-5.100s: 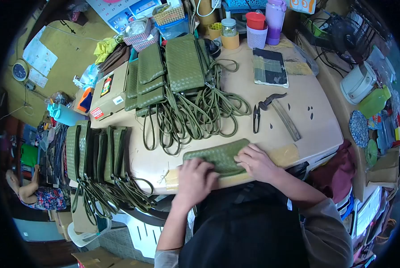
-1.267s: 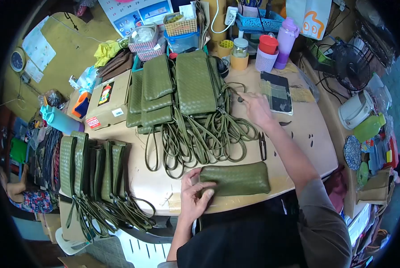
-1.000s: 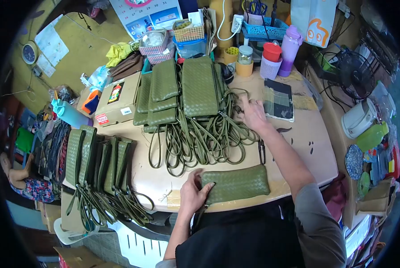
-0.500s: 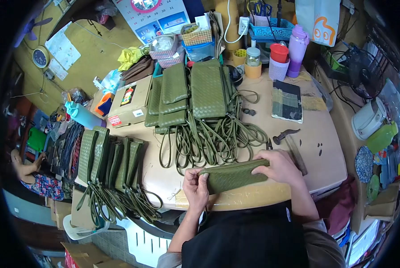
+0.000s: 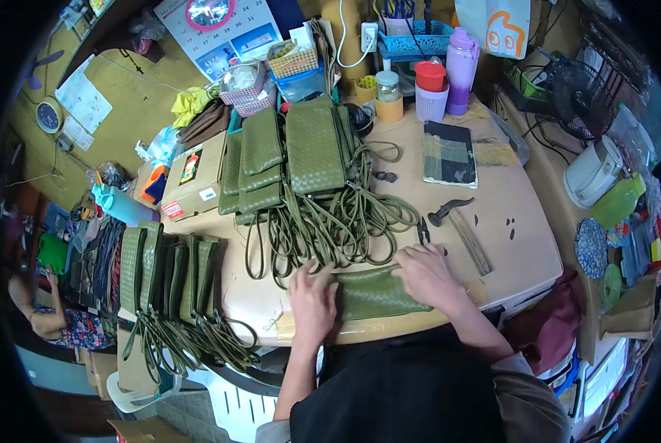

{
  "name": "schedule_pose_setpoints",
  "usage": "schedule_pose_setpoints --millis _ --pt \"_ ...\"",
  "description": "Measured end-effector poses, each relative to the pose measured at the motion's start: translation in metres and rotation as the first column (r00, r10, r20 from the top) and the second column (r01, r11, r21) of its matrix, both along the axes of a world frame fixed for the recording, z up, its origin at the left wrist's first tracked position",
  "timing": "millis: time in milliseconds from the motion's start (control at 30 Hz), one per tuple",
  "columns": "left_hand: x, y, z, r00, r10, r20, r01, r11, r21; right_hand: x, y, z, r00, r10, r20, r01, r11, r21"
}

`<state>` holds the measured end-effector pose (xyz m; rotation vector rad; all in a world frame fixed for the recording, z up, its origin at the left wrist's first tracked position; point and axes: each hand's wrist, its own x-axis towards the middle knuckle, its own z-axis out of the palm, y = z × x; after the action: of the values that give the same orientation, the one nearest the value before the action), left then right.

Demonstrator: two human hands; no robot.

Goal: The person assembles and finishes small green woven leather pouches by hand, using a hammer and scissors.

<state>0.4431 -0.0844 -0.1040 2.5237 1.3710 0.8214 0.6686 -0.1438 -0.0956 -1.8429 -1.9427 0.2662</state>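
A green woven-pattern pouch [image 5: 375, 295] lies flat at the front edge of the table. My left hand [image 5: 313, 304] is at its left end, fingers stretched out and a little blurred, thumb beside the pouch. Over the pouch's upper right part rests my right hand [image 5: 428, 277], fingers extended and covering that corner. Just behind the hands are the looped wrist straps [image 5: 338, 232] of a stack of similar green pouches [image 5: 314, 144]. A hammer [image 5: 465, 235] and a small dark tool [image 5: 423, 230] lie near my right hand.
More green pouches [image 5: 169, 269] stand in a row at the table's left edge, straps hanging down. A cardboard box [image 5: 194, 181], a dark notebook [image 5: 449, 153] and a purple tumbler [image 5: 461, 74] are farther back. Another person [image 5: 61, 321] sits at far left.
The pouch, earlier held up between both hands, now lies on the table. Both hands have loosened their grip and stretched their fingers. The view has shifted slightly to the right.
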Motion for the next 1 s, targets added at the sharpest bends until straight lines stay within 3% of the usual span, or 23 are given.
schedule_pose_setpoints --millis 67,133,200,233,333,467,567,633,667,733,767,800,833,867,900,967,1000 --pt "0.009 0.003 -0.005 0.984 -0.153 0.096 0.161 0.984 -0.08 -0.005 0.0 0.0 0.996 0.035 -0.077 -0.038 0.999 -0.037" --pt "0.016 0.004 0.003 0.982 -0.163 0.093 0.168 0.985 -0.046 -0.007 -0.002 0.002 0.982 0.043 -0.184 -0.02 0.992 0.123" --pt "0.017 0.003 0.014 0.945 -0.24 0.22 0.277 0.949 -0.154 -0.003 -0.008 0.01 0.984 0.059 -0.165 -0.037 0.991 0.132" --pt "0.017 0.005 0.012 0.928 -0.272 0.255 0.303 0.949 -0.089 -0.001 -0.01 0.015 0.987 0.075 -0.141 -0.055 0.988 0.144" --pt "0.018 -0.002 0.013 0.94 -0.28 0.193 0.288 0.958 -0.015 -0.013 -0.01 0.026 0.99 0.105 -0.097 -0.079 0.967 0.243" --pt "0.019 -0.01 0.026 0.945 -0.304 0.123 0.3 0.953 0.049 -0.028 -0.009 0.019 0.981 0.166 -0.101 -0.138 0.961 0.24" --pt "0.015 -0.012 0.03 0.936 -0.291 0.199 0.299 0.954 -0.01 -0.026 -0.002 0.023 0.98 0.175 -0.099 -0.152 0.968 0.201" --pt "0.006 -0.012 0.047 0.973 -0.211 0.096 0.232 0.899 -0.371 -0.024 0.001 0.028 0.958 0.252 -0.135 -0.233 0.962 0.142" --pt "-0.004 -0.009 0.048 0.974 -0.203 0.099 0.225 0.904 -0.363 -0.023 0.002 0.031 0.957 0.261 -0.129 -0.242 0.959 0.149" --pt "-0.026 -0.004 0.045 0.882 -0.046 0.468 0.363 0.701 -0.614 -0.018 0.003 0.041 0.971 0.163 -0.177 -0.12 0.965 0.232" --pt "-0.028 -0.005 0.038 0.675 0.066 0.735 0.562 0.6 -0.569 -0.014 0.006 0.045 0.968 0.188 -0.168 -0.145 0.96 0.24" --pt "-0.032 -0.009 0.029 0.667 0.082 0.741 0.544 0.625 -0.559 -0.009 0.011 0.048 0.959 0.124 -0.255 -0.058 0.966 0.251" --pt "-0.039 -0.014 0.021 0.595 0.161 0.787 0.659 0.464 -0.593 -0.007 0.017 0.05 0.936 0.07 -0.346 0.021 0.967 0.252" --pt "-0.047 -0.017 0.016 0.522 0.249 0.816 0.759 0.301 -0.578 -0.009 0.024 0.051 0.931 0.125 -0.344 -0.03 0.963 0.268" --pt "-0.055 -0.022 0.014 0.68 0.233 0.695 0.646 0.258 -0.719 -0.012 0.029 0.05 0.941 0.17 -0.293 -0.079 0.951 0.299" --pt "-0.074 -0.026 0.028 0.574 0.258 0.777 0.655 0.425 -0.625 -0.023 0.035 0.049 0.93 0.273 -0.247 -0.18 0.923 0.339" --pt "-0.089 -0.025 0.036 0.539 0.251 0.804 0.614 0.536 -0.579 -0.027 0.037 0.053 0.924 0.217 -0.315 -0.1 0.932 0.348"
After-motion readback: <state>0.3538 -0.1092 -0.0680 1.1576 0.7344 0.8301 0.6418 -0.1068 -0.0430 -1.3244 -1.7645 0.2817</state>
